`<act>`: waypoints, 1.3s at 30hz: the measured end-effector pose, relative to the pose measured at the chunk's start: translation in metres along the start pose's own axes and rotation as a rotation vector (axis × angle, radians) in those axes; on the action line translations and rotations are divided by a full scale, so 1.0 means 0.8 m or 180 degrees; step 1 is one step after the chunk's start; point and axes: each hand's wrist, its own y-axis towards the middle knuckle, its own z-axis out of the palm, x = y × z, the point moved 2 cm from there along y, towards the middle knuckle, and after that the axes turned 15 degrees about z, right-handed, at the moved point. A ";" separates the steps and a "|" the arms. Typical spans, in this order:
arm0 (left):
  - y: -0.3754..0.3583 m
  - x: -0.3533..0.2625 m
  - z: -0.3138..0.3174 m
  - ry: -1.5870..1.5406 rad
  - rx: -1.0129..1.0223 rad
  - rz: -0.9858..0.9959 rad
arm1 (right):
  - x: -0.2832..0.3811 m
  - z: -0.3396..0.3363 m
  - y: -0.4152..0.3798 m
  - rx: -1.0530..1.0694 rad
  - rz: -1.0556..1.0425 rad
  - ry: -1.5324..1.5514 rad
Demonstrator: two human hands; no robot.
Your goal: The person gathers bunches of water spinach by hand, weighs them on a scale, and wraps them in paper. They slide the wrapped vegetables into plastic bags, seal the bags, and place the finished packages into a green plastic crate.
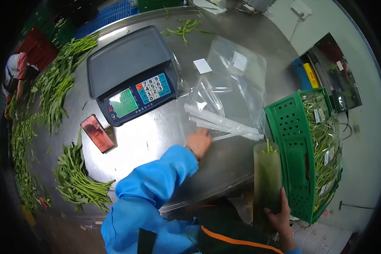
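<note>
My left hand (199,142) is at the near edge of a pile of clear plastic bags (228,93), its fingers closed on a bag's edge; the fingertips are partly hidden. At the lower right, my right hand (280,213) is wrapped around a translucent tube (266,178) holding green stems, whose cut ends show at its top. The tube is upright beside the table edge. The white, folded bag edges (224,120) lie just beyond my left hand. Two small white labels, one a loose label (202,66), rest by the bags.
A digital scale (129,63) stands on the metal table, with a phone (98,133) before it. Leafy greens (78,178) lie at left. A green crate (290,148) of bagged greens is on the right. Another person (17,70) is at far left.
</note>
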 end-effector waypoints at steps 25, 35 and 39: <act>0.086 0.003 -0.055 -0.0745 -0.2909 0.0026 | 0.177 0.087 0.156 0.0695 -0.0154 -0.1183; 0.085 0.080 -0.085 -0.0349 -0.3061 -0.0306 | 0.201 0.109 0.143 0.0602 -0.0604 -0.0831; 0.084 0.033 -0.080 -0.0007 -0.2365 0.0408 | 0.197 0.103 0.156 0.0258 -0.0178 -0.0762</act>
